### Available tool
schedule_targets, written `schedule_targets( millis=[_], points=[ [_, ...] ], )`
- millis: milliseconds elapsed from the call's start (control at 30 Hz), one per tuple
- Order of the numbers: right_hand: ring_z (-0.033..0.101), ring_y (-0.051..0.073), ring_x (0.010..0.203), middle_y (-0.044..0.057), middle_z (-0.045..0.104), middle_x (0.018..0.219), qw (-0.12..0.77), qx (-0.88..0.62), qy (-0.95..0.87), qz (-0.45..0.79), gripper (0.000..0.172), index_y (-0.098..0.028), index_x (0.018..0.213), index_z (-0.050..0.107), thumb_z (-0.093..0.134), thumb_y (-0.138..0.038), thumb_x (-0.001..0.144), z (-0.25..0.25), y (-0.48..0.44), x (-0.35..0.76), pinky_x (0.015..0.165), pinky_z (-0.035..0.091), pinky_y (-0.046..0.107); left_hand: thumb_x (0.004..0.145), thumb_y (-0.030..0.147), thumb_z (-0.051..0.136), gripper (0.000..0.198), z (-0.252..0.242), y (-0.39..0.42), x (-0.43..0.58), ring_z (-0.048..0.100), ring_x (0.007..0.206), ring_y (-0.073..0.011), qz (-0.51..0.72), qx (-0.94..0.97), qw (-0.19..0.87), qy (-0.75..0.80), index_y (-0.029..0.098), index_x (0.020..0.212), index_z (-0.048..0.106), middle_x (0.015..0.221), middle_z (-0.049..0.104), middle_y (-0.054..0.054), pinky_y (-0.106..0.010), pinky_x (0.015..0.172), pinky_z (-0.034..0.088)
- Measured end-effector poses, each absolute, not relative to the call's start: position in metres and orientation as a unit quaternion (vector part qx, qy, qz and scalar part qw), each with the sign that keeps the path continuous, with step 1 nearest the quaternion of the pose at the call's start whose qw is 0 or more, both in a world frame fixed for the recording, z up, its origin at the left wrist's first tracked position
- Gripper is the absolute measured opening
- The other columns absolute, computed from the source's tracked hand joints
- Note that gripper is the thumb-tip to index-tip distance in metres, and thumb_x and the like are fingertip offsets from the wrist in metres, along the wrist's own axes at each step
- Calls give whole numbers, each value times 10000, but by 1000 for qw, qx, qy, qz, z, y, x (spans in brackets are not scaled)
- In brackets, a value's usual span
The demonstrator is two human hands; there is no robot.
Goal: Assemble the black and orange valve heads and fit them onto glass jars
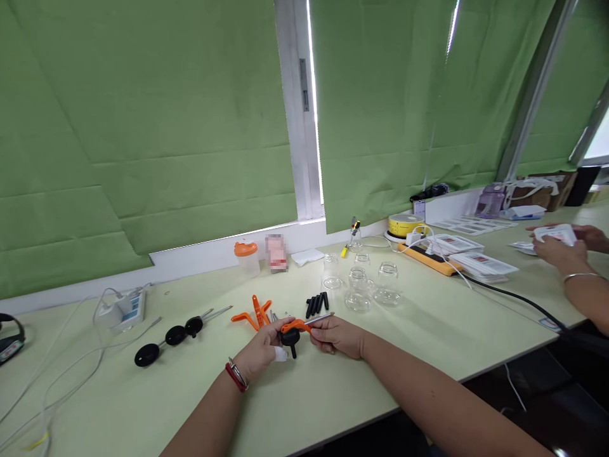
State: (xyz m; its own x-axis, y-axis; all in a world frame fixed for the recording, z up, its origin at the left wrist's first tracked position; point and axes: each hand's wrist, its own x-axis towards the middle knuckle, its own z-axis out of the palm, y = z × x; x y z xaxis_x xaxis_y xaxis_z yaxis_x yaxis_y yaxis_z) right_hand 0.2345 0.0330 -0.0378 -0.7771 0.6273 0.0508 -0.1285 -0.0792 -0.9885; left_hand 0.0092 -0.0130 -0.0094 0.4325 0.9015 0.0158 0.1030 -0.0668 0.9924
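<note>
Close to the middle of the table, my left hand (261, 348) is closed on a black round piece (290, 337) with a short stem pointing down. White wrapping covers one of its fingers. An orange handle-like piece (299, 324) lies across the black piece, and my right hand (339, 336) pinches its right end. A thin metal rod (321, 318) sticks out above my right fingers; how it joins the other parts is hidden. Just behind my left hand are more orange handle-like pieces (257, 313). Several short black cylinders (317, 305) lie behind my right hand.
Black discs on metal rods (176, 334) lie left. Clear glass jars (358, 292) stand behind my right hand. An orange-lidded cup (246, 257), an orange power strip (428, 259) and paper stacks (483, 265) sit farther back. White cables (99, 346) run left. Another person's hands (561, 251) hold a white packet at right.
</note>
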Motion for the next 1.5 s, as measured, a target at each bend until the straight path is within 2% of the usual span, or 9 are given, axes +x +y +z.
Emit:
schedule_targets(
  millis=[133,300,500,667,833,967,1267,1400,1500],
  points=[
    [327,42,439,-51,494,616,262,-200,-628,705,395,-138,934,629,652,-504,790,-39,34,234,474,199,238,636,217,714,589,-7,-15,13,541,1127,-300,377,638,549,386,253,1209,585,1263,609,-87,-519,963,414],
    [322,46,449,-52,486,614,262,-206,-640,693,424,-139,955,632,637,-531,793,-38,33,235,479,190,246,645,224,727,555,-11,-11,14,564,1088,-264,394,640,546,370,256,1174,560,1241,609,-83,-508,934,442],
    [313,51,464,-55,473,615,264,-227,-653,673,452,-150,984,635,634,-556,784,-35,28,233,487,180,250,660,249,748,601,-14,-11,12,599,1053,-248,412,625,550,371,245,1199,485,1260,576,-105,-488,932,445],
    [282,67,506,-58,436,589,263,-231,-645,679,414,-176,944,656,649,-553,773,-38,28,229,516,183,257,668,235,726,718,-10,-14,16,627,1018,-250,416,623,551,366,276,1314,415,1295,550,-116,-498,917,452],
    [267,77,522,-54,424,592,252,-221,-652,680,437,-169,943,658,621,-574,785,-39,30,229,533,182,268,685,252,700,573,-9,-14,16,610,1083,-280,406,634,550,362,267,1232,530,1185,656,-85,-553,964,403],
    [257,71,523,-58,411,594,255,-224,-635,694,473,-157,972,649,642,-581,763,-39,31,230,523,159,266,674,255,721,541,-7,-14,14,623,1072,-288,420,619,559,359,270,1192,567,1181,665,-82,-557,973,394],
    [271,60,517,-57,425,588,266,-227,-648,676,500,-130,993,654,630,-580,778,-40,30,230,528,162,270,670,262,710,516,-6,-16,16,629,891,-232,418,602,575,363,255,1173,596,1071,687,-70,-525,948,397],
    [273,64,516,-58,425,580,264,-218,-649,680,466,-143,980,649,617,-570,795,-42,31,230,530,158,272,730,310,660,374,-5,-16,15,593,905,-221,387,646,563,339,228,1093,624,1077,662,-70,-487,917,416],
    [270,66,513,-56,425,578,263,-215,-650,680,453,-143,957,640,611,-567,801,-41,29,229,527,152,271,745,313,665,367,-7,-15,14,583,924,-219,384,632,589,325,228,1094,591,1066,645,-64,-457,868,444]
  ],
)
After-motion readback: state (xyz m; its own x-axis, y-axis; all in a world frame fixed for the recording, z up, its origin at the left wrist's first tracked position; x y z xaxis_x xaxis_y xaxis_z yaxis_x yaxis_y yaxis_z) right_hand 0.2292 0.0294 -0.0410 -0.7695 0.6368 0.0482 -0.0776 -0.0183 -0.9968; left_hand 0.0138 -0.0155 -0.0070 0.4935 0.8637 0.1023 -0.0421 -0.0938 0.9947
